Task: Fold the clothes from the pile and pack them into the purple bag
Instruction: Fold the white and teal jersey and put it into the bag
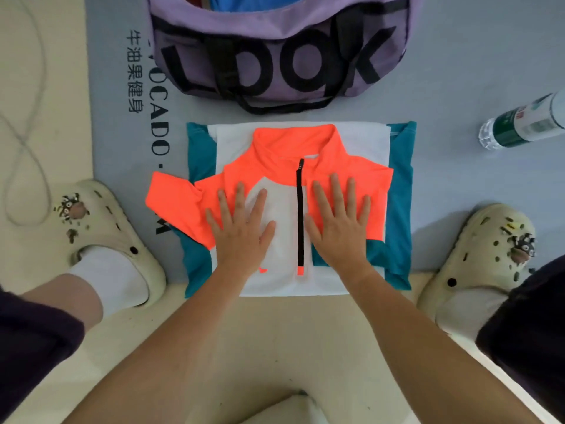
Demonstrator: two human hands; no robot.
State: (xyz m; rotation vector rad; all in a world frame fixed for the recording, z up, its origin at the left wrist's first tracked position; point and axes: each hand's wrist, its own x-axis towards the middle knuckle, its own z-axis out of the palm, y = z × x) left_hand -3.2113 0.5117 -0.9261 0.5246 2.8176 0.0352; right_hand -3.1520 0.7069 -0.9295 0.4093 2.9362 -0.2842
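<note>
Here, left hand (241, 231) and right hand (339, 221) lie flat, fingers spread, pressing folded top (287, 191) on mat (458, 71), just before bag (275, 53). Risk: orange sleeve (171, 194) sticks out left, likely unfolds on lifting; teal layer underneath, perhaps separate garment, may slide.

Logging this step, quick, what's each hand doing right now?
Left hand: open, pressing flat on the orange and white zip top.
Right hand: open, pressing flat on it too.

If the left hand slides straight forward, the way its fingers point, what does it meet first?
The left hand, flat on the orange and white top, would probably cross its orange collar first, then reach the purple bag.
</note>
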